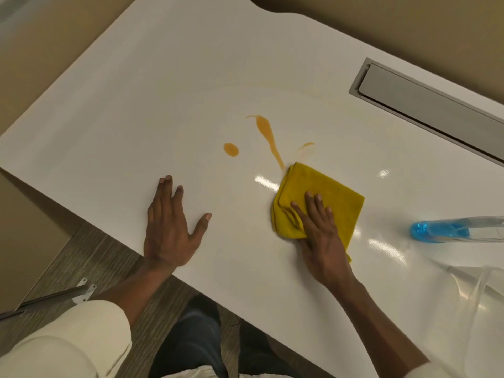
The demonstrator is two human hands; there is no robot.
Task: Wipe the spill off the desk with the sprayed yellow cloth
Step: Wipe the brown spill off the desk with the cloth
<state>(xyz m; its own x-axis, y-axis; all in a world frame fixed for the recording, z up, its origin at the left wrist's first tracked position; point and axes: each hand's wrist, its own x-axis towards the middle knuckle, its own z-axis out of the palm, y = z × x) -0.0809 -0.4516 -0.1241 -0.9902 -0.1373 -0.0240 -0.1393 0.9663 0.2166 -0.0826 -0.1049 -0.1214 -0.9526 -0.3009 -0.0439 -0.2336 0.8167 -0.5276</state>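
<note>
At the near edge of the white desk (pixel 114 126) the person's left hand (pixel 169 227) lies flat, palm down, fingers stretched and slightly spread, holding nothing. The right hand (pixel 319 238) also lies flat, fingers extended, pressing down on the near part of the folded yellow cloth (pixel 327 186) rather than gripping it. To the right, a clear spray bottle (pixel 450 227) with blue liquid lies on its side on the desk. The cloth's far corner touches the near end of the long orange streak of the spill (pixel 268 137). A separate round orange drop (pixel 231 149) sits to the streak's left. Farther back on the right, a grey cable tray (pixel 425 105) is set into the desk.
</note>
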